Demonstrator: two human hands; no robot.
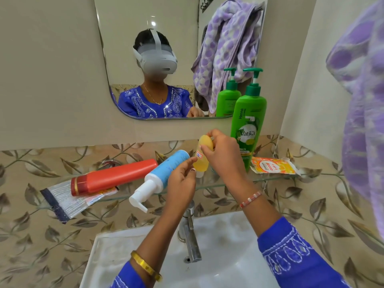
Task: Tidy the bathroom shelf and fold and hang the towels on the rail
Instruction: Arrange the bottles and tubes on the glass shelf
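Yellow bottle (202, 156): small, soft translucent plastic, held just above the glass shelf (270, 178), between the blue pump bottle (164, 173) and the green shampoo bottle (248, 129).
Right hand (220, 156): fingers pinching its upper part.
Left hand (181, 179): fingers loosely spread, tips touching its lower side.
Risk: smooth glass, rounded bottles — a nudge could roll the blue one, overhanging the edge, into the sink (228, 235).
Towel (361, 100): fuzzy lilac, unfolded.
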